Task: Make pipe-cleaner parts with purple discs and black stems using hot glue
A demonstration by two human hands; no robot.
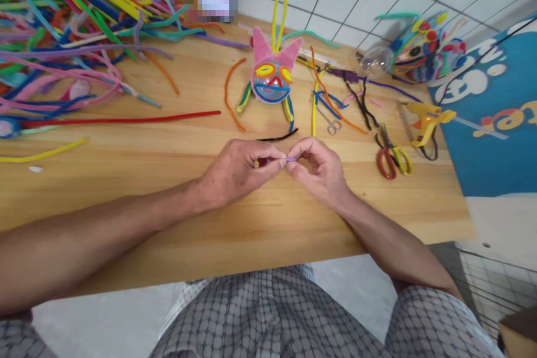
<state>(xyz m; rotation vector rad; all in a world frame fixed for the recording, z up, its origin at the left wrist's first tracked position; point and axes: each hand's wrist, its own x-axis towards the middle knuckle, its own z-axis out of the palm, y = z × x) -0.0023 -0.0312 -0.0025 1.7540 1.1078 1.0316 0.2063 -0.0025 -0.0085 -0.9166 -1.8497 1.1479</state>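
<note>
Both my hands meet over the middle of the wooden table (126,218). My left hand (237,170) and my right hand (316,168) each pinch an end of a small purple pipe cleaner piece (289,160), fingers closed on it. Just beyond them lies a short black pipe cleaner (279,137). Farther back stands a pipe-cleaner figure (272,78) with pink ears, a yellow loop on top and a blue and red face.
A big heap of coloured pipe cleaners (75,17) fills the back left. A long red pipe cleaner (126,119) lies left of centre. Small scissors (331,123), red and yellow scissors (392,159), a yellow glue gun (428,120) and another colourful figure (423,50) sit at the right.
</note>
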